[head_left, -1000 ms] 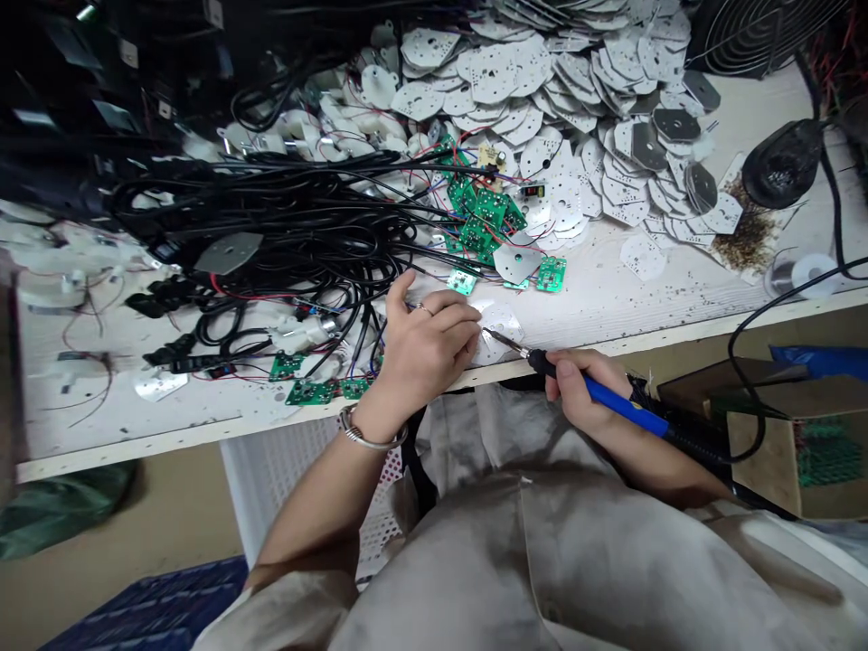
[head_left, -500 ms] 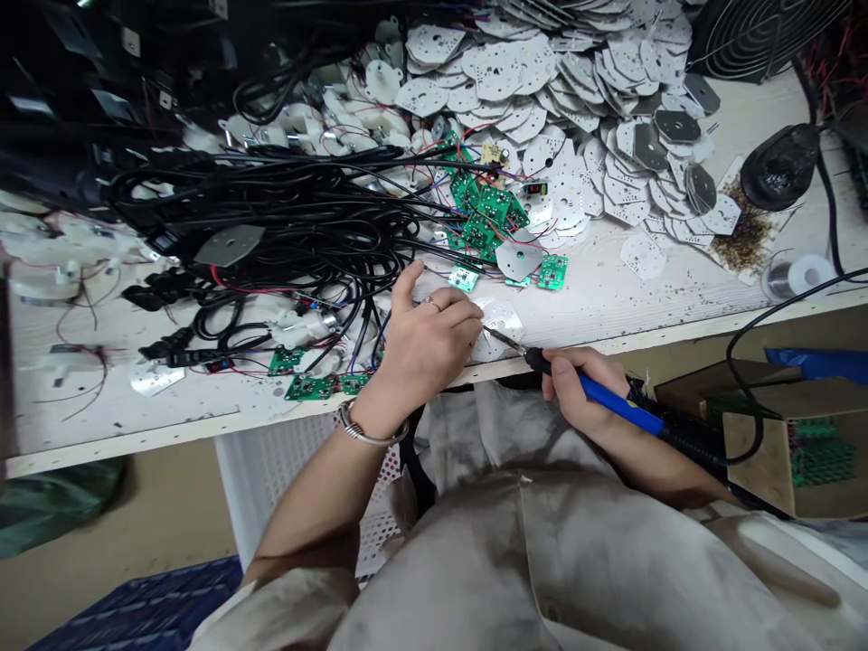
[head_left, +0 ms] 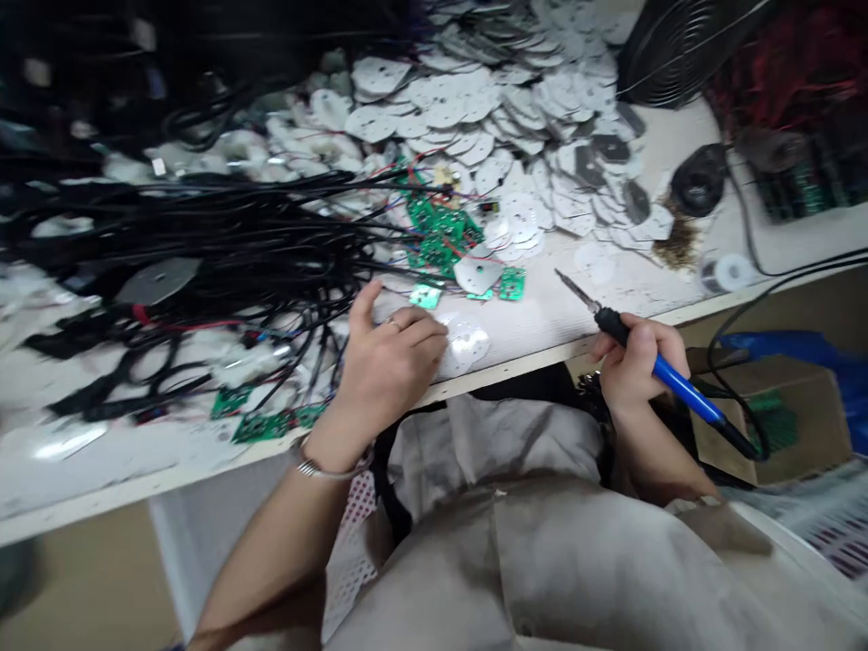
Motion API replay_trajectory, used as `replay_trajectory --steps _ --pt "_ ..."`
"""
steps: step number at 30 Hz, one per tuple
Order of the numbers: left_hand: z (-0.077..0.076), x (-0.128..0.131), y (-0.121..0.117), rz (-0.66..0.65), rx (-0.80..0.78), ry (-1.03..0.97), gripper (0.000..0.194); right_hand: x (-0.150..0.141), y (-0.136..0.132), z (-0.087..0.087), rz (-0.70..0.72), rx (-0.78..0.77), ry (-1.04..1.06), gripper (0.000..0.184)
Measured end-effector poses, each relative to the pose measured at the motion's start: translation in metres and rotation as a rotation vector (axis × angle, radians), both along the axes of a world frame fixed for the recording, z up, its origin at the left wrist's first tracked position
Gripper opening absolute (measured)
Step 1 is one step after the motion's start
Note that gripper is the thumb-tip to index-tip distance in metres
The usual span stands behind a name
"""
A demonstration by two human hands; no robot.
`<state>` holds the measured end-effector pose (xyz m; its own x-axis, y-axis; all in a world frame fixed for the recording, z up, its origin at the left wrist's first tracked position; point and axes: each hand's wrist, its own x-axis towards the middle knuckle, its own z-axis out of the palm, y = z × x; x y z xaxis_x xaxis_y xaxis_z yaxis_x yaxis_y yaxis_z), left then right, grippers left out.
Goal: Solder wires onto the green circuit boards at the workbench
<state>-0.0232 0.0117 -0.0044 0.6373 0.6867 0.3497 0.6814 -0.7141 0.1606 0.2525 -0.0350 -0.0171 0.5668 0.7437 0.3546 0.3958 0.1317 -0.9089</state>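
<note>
My right hand [head_left: 641, 362] grips a soldering iron [head_left: 678, 389] by its blue handle, its metal tip raised over the table and pointing up and left. Under the curled fingertips of my left hand [head_left: 397, 362] is the left edge of a flat white circuit board [head_left: 467, 342] near the table's front edge. The little finger sticks up, and the thumb is hidden. Just beyond that hand lie small green circuit boards [head_left: 512, 283] with thin wires. A grey-white plate [head_left: 478, 271] rests on some of them.
Black cables [head_left: 271, 217] spread across the left side. White plates [head_left: 461, 99] are heaped at the back. To the right are a black iron holder [head_left: 698, 181], a solder spool [head_left: 736, 271] and a fan [head_left: 684, 54]. A cardboard box [head_left: 814, 420] stands below the table edge.
My right hand has drawn the soldering iron away from the white board, to the right, and its tip now points up. My left hand stays at the board. The view has shifted.
</note>
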Motion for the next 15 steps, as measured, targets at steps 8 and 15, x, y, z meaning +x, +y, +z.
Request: replay_trajectory --steps 8,15 --pt "0.003 -0.001 0.015 -0.097 0.043 0.022 0.019 0.089 0.048 -0.007 -0.392 0.089 0.097 0.028" --pt "0.003 -0.018 0.015 -0.174 -0.257 -0.032 0.028 0.105 0.062 -0.013 -0.370 0.039 0.085 0.031"
